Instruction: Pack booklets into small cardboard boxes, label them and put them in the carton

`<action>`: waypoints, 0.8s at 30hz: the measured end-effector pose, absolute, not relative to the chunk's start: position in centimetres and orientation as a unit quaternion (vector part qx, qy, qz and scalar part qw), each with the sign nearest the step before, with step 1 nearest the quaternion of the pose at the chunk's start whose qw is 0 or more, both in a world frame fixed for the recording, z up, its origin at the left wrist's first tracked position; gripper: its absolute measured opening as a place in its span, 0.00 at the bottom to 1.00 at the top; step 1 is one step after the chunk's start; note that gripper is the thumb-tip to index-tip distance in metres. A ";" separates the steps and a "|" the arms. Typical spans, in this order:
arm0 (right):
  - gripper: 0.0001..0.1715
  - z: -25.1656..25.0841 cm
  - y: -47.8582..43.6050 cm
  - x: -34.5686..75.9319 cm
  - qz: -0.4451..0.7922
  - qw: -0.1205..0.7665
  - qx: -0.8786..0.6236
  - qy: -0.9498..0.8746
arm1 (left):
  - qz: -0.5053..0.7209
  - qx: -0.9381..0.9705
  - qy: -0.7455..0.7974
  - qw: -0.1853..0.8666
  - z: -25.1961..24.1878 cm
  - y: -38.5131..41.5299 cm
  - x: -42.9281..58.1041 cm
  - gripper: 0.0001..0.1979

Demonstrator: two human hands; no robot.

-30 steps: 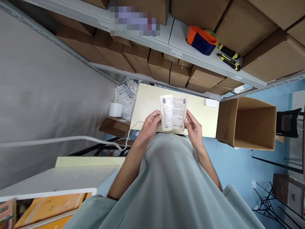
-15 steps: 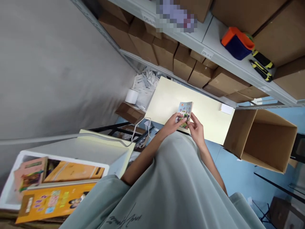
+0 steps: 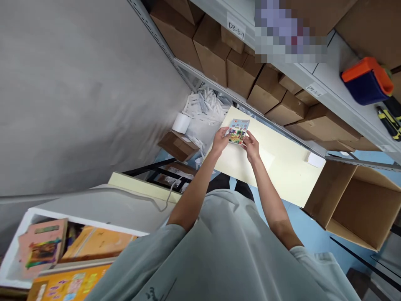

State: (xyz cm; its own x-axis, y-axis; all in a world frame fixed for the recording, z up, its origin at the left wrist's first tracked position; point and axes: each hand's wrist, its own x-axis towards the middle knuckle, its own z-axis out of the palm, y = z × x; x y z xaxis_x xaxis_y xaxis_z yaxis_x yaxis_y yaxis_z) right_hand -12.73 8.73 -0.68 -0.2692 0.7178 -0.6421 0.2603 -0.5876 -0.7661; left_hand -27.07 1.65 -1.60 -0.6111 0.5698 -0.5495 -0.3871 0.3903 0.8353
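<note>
A small book (image 3: 238, 130) with a pale blue cover and colourful cartoon pictures is held up above the cream tabletop (image 3: 282, 167). My left hand (image 3: 221, 139) grips its left edge, thumb on the front cover. On the lower right edge, my right hand (image 3: 251, 146) has its fingers closed around the book. The cover faces up toward me; its back and the fingertips behind it are hidden.
An open cardboard box (image 3: 360, 200) stands at the right. Shelving with brown boxes (image 3: 244, 75) runs along the back. White bags (image 3: 205, 106) and a paper roll (image 3: 181, 123) lie left of the table. A white bin (image 3: 28, 225) holds books at lower left.
Both hands have carried the book forward, away from my body, and its cover is now less covered by fingers. The whole view has shifted, with the shelf items further right.
</note>
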 end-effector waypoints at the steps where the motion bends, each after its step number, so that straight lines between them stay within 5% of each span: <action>1: 0.44 -1.7 9.4 -13.8 0.675 0.169 -0.584 -0.418 | 0.546 0.066 0.710 0.439 -2.6 2.4 -28.0 0.18; 14: 0.30 -8.5 10.4 -12.7 0.639 0.177 -0.603 -0.444 | 0.546 0.136 0.716 0.412 -11.0 2.5 -33.2 0.22; 19: 0.30 -6.6 7.2 -2.2 0.386 0.168 -0.749 -0.512 | 0.403 0.157 0.821 0.371 -11.0 -4.2 -33.8 0.20; 24: 0.27 -6.2 3.4 4.2 0.294 0.112 -0.829 -0.461 | 0.259 0.210 0.867 0.371 -10.2 -8.6 -33.1 0.14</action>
